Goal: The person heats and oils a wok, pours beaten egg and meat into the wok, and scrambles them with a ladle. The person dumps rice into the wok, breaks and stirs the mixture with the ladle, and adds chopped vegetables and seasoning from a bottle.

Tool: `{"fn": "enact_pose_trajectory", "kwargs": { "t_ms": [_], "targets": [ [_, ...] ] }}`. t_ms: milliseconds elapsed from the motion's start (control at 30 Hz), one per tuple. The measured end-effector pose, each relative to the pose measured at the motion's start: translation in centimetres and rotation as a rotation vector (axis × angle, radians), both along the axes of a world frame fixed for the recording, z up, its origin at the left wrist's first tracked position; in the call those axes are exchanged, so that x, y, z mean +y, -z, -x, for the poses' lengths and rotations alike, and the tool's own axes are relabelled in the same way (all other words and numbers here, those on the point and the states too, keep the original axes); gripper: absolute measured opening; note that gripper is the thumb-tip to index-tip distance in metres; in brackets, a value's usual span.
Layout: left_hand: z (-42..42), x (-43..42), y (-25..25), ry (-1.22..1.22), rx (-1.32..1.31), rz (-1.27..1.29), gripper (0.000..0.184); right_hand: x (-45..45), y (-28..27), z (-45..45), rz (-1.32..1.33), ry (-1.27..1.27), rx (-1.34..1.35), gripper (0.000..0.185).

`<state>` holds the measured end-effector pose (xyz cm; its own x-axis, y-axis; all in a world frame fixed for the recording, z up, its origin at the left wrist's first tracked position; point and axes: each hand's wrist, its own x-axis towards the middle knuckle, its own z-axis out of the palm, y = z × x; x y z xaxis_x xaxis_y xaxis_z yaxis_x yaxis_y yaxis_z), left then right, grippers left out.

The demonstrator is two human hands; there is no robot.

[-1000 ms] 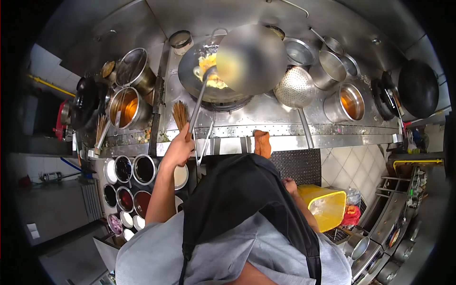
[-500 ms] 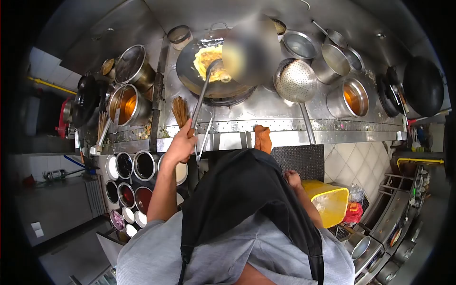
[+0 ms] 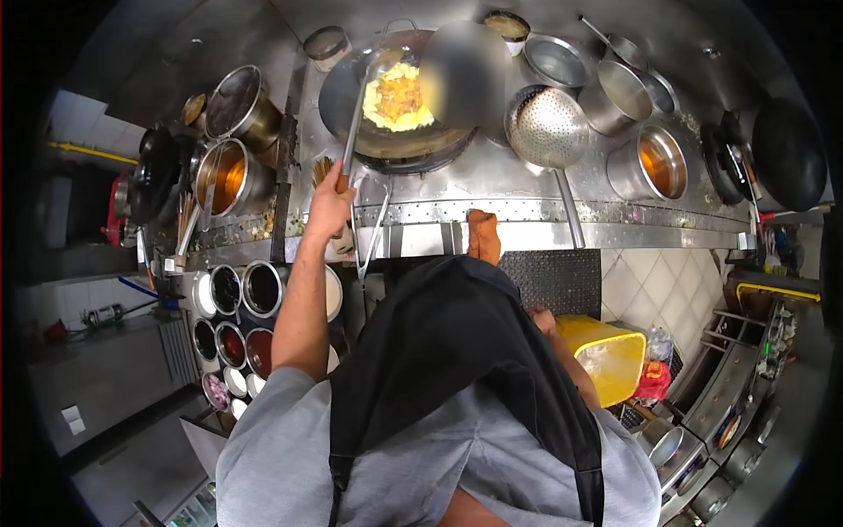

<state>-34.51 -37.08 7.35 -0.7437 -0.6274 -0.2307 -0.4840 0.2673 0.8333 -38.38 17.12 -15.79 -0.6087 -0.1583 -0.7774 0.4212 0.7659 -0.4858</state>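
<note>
Yellow food lies in the wok beyond our left fingers, closed round the ladle handle, likely for distance from heat; whether our right fingers grip anything, we cannot tell.

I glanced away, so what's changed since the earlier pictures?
The left hand has moved forward, its grip on the ladle unchanged; the ladle's head went from the egg toward the wok's far left side. Nothing was grabbed or released. The right hand stayed low by the yellow bin.
</note>
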Motion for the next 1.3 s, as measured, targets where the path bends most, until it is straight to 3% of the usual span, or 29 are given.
{"fn": "enact_pose_trajectory", "kwargs": {
  "t_ms": [167,267,333,400,733,833,933,1033,1100,1133,1200,1300],
  "targets": [
    [-1.4,-0.3,0.2,-0.069,-0.009,-0.063,0.066,2.7,5.9,-0.1,0.111,-0.150,0.045,0.023],
    [-2.4,0.5,0.2,-0.115,0.031,-0.119,0.067,1.9,5.5,0.7,0.066,-0.136,0.005,0.022],
    [-3.3,0.9,0.3,-0.133,0.051,-0.170,0.067,-0.3,1.5,1.0,0.001,0.041,-0.096,0.022],
    [-4.1,1.4,-0.4,-0.140,0.024,-0.222,0.069,-1.2,-0.2,2.0,-0.036,-0.026,-0.088,0.024],
    [-8.1,3.4,-3.0,0.008,-0.009,-0.343,0.069,-1.7,1.9,1.9,0.092,0.087,-0.107,0.022],
    [-7.2,2.9,-2.3,0.093,-0.048,-0.315,0.067,-2.1,0.6,1.2,-0.015,-0.004,-0.045,0.024],
    [-4.2,1.3,-0.5,0.153,-0.079,-0.307,0.068,1.1,7.5,0.1,0.025,-0.183,0.131,0.026],
    [-1.2,-1.2,4.5,0.164,-0.101,-0.173,0.069,0.5,7.2,-0.7,0.056,0.078,-0.025,0.026],
    [-1.2,-1.1,7.4,0.172,-0.021,0.163,0.069,0.6,5.8,-0.5,0.071,-0.071,0.021,0.025],
    [-0.8,-0.1,5.9,0.177,0.025,0.331,0.070,0.5,4.9,-0.3,0.081,-0.049,0.022,0.025],
    [-2.6,1.3,4.5,0.137,-0.095,0.153,0.070,-0.2,3.2,-0.5,0.107,0.091,-0.002,0.025],
    [-3.9,3.9,-2.1,0.108,-0.202,-0.182,0.071,-0.4,2.2,-1.8,0.117,0.231,-0.029,0.024]
  ]
}}
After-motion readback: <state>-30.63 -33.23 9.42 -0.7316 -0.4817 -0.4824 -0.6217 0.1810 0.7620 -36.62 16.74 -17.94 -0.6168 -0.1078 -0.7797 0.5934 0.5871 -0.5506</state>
